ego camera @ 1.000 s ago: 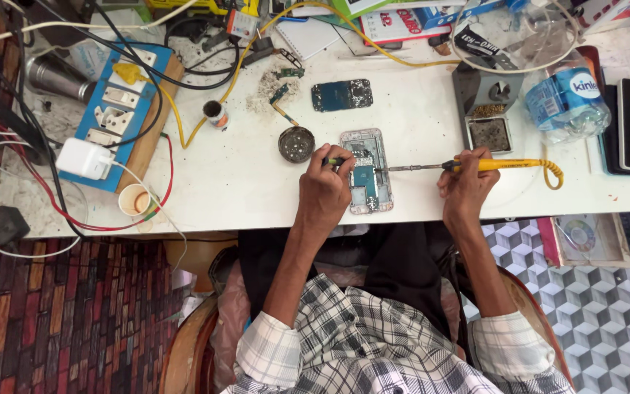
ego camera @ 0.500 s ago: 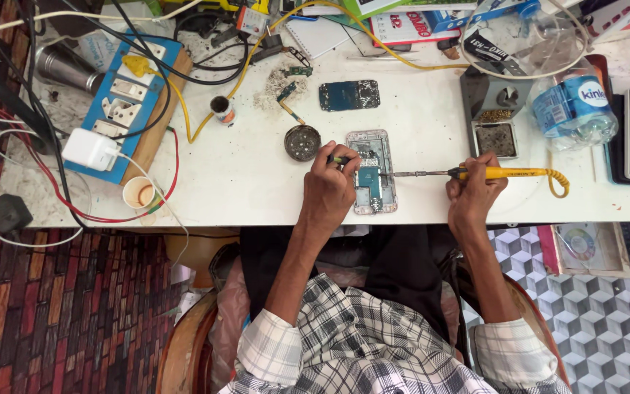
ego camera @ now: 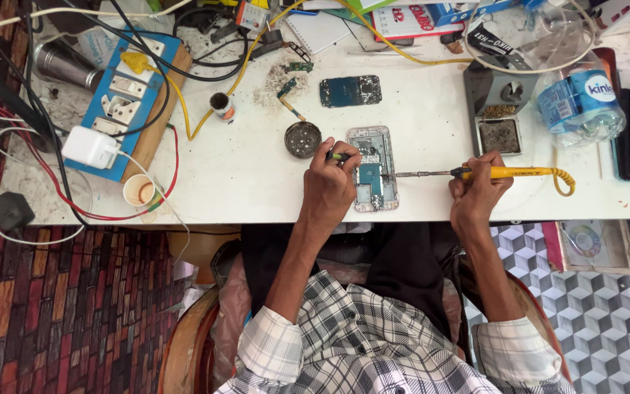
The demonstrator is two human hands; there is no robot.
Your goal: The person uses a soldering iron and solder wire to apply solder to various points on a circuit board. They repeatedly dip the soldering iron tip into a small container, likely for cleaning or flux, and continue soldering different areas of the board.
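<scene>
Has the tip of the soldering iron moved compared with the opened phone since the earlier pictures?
No. The soldering iron in the right hand stays with its tip at the right edge of the opened phone, as before.

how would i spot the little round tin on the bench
Start at the white bench, then the opened phone under the left hand. The small round tin sits just left of it: dark, open and circular, unlike the flat blue circuit board beyond.

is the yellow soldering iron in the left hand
No, the right hand grips the yellow soldering iron, while the left hand rests on the opened phone.
</scene>
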